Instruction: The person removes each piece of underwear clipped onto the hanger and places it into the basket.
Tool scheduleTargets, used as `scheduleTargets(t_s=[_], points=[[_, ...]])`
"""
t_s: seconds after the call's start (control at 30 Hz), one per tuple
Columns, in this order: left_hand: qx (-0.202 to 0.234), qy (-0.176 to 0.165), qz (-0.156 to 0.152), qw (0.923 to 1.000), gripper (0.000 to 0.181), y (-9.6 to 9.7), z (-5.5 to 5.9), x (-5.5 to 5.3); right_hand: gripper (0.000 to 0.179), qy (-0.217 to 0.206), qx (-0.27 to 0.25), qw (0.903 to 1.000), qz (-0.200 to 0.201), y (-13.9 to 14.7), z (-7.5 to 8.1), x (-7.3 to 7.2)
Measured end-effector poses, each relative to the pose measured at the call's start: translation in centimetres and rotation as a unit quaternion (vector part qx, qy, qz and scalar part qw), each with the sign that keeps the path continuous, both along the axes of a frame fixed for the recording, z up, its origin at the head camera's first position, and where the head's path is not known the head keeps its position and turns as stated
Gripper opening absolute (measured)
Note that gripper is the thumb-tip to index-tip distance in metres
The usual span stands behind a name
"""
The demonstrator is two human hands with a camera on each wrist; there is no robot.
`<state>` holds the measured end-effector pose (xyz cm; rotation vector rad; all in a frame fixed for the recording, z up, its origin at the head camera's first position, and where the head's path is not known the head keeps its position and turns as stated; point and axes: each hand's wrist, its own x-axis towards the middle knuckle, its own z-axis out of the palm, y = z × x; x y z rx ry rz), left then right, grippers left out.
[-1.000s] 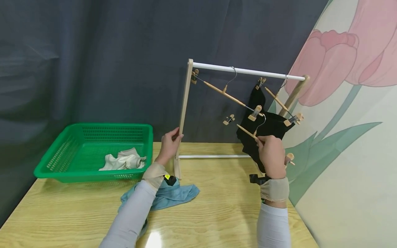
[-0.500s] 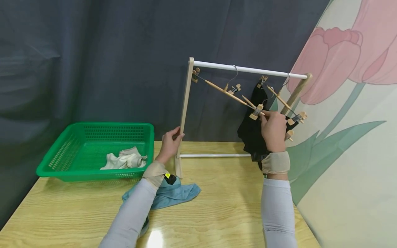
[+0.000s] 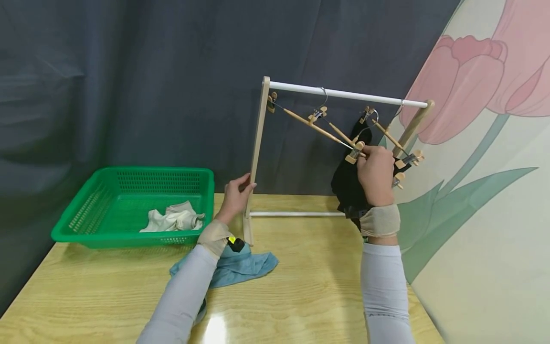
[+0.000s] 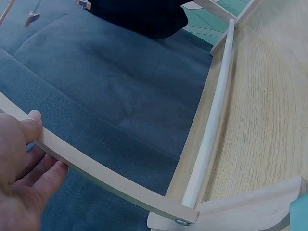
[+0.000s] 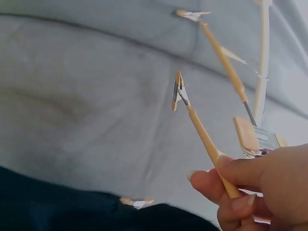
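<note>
Left of rack (image 3: 259,138), head view: green basket (image 3: 129,240), white cloth (image 3: 174,220) inside. At rack's left upright, left hand (image 3: 234,198) pinching wood. By rack's left foot, blue cloth (image 3: 249,268) on tabletop (image 3: 309,296). Below rack's top bar, toward right end: right hand (image 3: 376,174) gripping clip hanger (image 3: 341,134); black cloth (image 3: 347,186) behind hand. Left wrist view: thumb and fingers either side of rack's upright. Right wrist view: fingers round hanger's wooden bar.

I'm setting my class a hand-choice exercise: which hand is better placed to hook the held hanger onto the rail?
The right hand, most likely: it pinches the hanger, below the rail in the head view. The left hand holds the post, away from the hanger.
</note>
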<state>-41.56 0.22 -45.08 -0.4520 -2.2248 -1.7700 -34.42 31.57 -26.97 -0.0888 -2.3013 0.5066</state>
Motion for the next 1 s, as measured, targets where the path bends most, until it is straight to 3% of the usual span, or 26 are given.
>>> scheduleTargets(t_s=[0.33, 0.77, 1.0], points=[[-0.002, 0.011, 0.002, 0.9999, 0.047, -0.1, -0.1, -0.4, 0.031, 0.029, 0.001, 0.9991, 0.03, -1.7, 1.3, 0.8], [-0.008, 0.006, -0.002, 0.9999, 0.048, -0.2, -0.4, -0.6, 0.03, 0.002, 0.016, 0.999, 0.041, -1.4, 3.6, -2.0], [-0.008, 0.01, -0.007, 0.9999, 0.048, 0.0, -0.2, -0.4, 0.031, -0.02, 0.016, 0.9993, 0.025, -1.2, 3.7, -2.6]])
